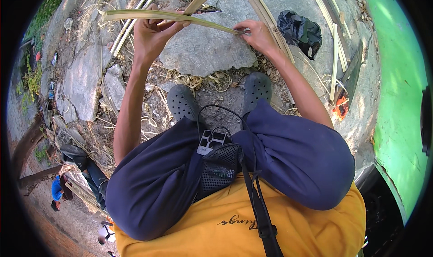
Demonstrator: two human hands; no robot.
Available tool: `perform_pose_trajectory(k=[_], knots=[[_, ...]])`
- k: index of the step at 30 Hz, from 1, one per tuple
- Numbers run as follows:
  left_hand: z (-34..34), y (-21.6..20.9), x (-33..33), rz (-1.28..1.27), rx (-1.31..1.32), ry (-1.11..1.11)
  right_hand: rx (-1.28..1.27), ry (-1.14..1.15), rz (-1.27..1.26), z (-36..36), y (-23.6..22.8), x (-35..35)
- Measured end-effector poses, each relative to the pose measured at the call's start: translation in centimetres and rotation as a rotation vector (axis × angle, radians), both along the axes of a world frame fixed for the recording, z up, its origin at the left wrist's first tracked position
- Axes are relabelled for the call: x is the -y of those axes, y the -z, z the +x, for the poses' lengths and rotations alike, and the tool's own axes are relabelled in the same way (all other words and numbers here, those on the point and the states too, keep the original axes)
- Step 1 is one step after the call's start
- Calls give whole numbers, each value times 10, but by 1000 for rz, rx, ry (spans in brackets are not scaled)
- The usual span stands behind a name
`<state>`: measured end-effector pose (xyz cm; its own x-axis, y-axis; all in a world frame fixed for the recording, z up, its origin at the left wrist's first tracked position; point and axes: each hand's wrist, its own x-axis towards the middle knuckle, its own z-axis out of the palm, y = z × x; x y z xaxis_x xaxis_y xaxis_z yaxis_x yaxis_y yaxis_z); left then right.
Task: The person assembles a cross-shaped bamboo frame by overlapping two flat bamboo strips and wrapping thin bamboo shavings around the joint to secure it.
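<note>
A pale green split-bamboo strip (pixel 205 23) stretches across between my two hands above a grey stone slab (pixel 207 54). My left hand (pixel 155 34) is closed on its left part, with the thumb along the near side and a free end sticking out to the left. At the strip's right end, my right hand (pixel 258 37) pinches the tip between thumb and fingers. A second, browner strip (pixel 201 0) meets the held one near my left thumb and runs up out of the picture. Just beyond my right hand, a wide strip (pixel 266 18) slants over the stone.
A black plastic bag (pixel 300 31) lies right of my right hand. Farther right are long pale strips (pixel 334 61) and an orange-handled tool (pixel 341 107). Shavings (pixel 216 82) litter the ground by my clogs (pixel 182 103). A green wall (pixel 399 103) borders the right; other people (pixel 58 189) are at left.
</note>
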<state>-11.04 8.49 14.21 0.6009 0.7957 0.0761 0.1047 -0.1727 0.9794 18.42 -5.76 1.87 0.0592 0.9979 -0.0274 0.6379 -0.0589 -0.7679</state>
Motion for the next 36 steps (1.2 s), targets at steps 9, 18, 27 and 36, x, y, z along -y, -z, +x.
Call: perform_pose_trajectory(k=[9,18,27,36], knots=[[-2,-1,0,20,-24,1,19,3,-21,-1,-1,0],[0,-3,2,-2,-33,-13,26,8,-21,0,0,0],[0,-4,2,11,-9,9,0,8,-24,-2,-2,1],[1,-4,3,-33,24,-10,-7,8,15,0,1,1]])
